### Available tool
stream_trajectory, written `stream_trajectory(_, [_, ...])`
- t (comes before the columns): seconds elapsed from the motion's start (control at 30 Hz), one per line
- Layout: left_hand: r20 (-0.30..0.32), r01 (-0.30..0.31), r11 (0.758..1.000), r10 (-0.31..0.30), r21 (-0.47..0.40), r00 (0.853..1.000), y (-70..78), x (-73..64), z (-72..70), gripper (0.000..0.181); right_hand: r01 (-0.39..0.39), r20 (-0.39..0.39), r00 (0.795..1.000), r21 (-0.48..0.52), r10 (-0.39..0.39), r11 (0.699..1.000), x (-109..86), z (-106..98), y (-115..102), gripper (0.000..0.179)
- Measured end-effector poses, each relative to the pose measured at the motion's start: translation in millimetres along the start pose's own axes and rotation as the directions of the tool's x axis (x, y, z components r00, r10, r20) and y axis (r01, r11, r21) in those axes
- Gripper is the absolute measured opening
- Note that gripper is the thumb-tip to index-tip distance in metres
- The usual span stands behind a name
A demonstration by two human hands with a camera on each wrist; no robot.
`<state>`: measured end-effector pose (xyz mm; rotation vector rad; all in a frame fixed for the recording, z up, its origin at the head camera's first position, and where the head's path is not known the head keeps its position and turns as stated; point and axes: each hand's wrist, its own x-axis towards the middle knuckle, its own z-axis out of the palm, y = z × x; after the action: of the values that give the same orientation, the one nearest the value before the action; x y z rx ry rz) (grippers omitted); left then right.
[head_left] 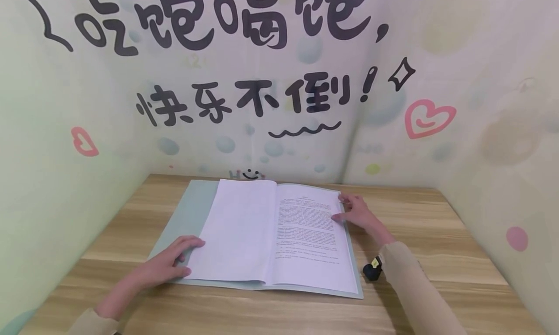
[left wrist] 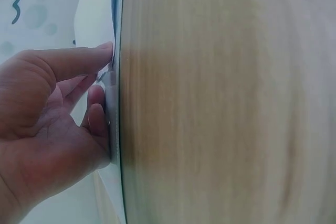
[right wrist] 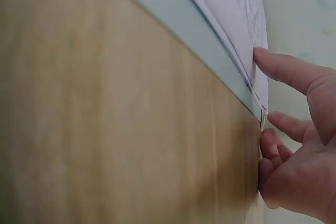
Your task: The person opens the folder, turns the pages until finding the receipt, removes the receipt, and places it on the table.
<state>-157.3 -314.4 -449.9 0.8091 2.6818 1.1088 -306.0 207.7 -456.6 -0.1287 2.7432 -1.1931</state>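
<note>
An open booklet (head_left: 315,272) with white pages and a pale blue cover lies on the wooden table. Its left page (head_left: 238,228) looks blank; the right page (head_left: 305,228) bears printed text. My left hand (head_left: 168,262) rests at the lower left of the booklet, thumb and fingers spread apart at the left page's edge. In the left wrist view, the thumb (left wrist: 104,51) touches the booklet's edge. At the upper right corner my right hand (head_left: 360,212) touches the right page. The right thumb (right wrist: 270,62) lies on the paper, with the forefinger (right wrist: 283,124) apart from it at the corner.
A small black object (head_left: 372,271) with a yellowish tag is beside the right sleeve (head_left: 412,281), on the table (head_left: 419,218). Behind the table stands a wall (head_left: 262,150) with large black lettering; further walls close both sides.
</note>
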Motion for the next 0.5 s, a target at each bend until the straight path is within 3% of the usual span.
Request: stream_trajectory(0.5, [0.03, 0.049, 0.996, -0.047, -0.073, 0.998, 4.1, -0.3, -2.3, 0.059, -0.007, 0.012, 1.0, -0.036, 0.007, 0.999, -3.4, -0.5, -2.5, 0.083])
